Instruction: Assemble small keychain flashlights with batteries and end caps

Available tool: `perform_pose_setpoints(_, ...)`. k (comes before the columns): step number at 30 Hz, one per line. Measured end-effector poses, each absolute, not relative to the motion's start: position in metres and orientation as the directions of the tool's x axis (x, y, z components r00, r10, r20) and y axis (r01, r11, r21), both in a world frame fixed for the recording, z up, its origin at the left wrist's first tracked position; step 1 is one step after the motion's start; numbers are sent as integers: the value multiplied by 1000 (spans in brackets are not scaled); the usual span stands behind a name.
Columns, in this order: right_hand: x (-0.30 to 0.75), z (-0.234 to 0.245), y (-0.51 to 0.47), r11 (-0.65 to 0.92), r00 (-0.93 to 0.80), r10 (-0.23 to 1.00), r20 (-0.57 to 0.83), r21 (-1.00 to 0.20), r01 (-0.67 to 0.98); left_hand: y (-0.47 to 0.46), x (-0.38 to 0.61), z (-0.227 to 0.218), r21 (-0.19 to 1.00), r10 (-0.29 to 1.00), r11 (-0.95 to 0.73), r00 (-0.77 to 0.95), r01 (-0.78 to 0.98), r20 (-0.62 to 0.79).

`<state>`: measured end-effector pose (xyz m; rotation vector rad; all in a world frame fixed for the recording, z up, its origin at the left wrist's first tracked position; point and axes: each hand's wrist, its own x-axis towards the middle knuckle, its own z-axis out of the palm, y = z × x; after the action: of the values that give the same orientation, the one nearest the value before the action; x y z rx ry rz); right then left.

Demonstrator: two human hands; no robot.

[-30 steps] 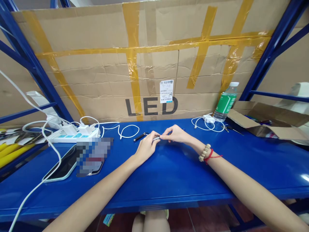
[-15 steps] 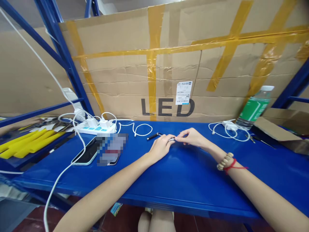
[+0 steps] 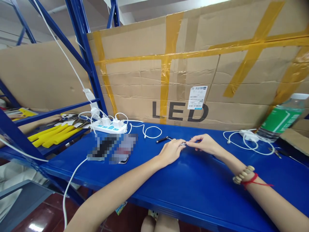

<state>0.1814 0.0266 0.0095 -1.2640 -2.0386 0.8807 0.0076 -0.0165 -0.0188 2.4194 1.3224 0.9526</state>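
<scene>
My left hand [image 3: 171,150] and my right hand [image 3: 204,144] meet fingertip to fingertip over the blue shelf top [image 3: 193,187]. Between them they pinch a small thin silvery piece [image 3: 183,143], mostly hidden by the fingers. A black pen-like stick [image 3: 162,140] lies on the blue surface just left of my left hand. My right wrist wears a bead bracelet and a red string [image 3: 246,175].
A white power strip [image 3: 109,128] with chargers and white cables sits at the back left, phones [image 3: 113,149] lie in front of it. A coiled white cable [image 3: 246,138] and a green-labelled bottle [image 3: 281,119] stand at the right. Taped cardboard [image 3: 178,83] forms the back wall. Yellow strips [image 3: 50,135] lie on the left shelf.
The view has swung left and slightly up, so everything slid rightward in the picture. My hands keep the same pinch on the small piece.
</scene>
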Motion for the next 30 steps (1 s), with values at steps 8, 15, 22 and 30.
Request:
perform_pose_setpoints(8,183,18,22,437,-466,853,235,-808,394,-20,8,-16,501,816,-569,373,652,441)
perform_pose_setpoints(15,184,16,23,641,-532,733,424,-693,330,-17,7,-17,581,854,-519,347,627,389)
perform_pose_setpoints(22,187,4,31,732,-592,650,477,-602,319,-15,2,-21,604,849,-523,427,601,311)
perform_pose_setpoints(30,187,5,27,783,-638,607,474,-496,376,-15,1,-21,556,833,-551,449,623,323)
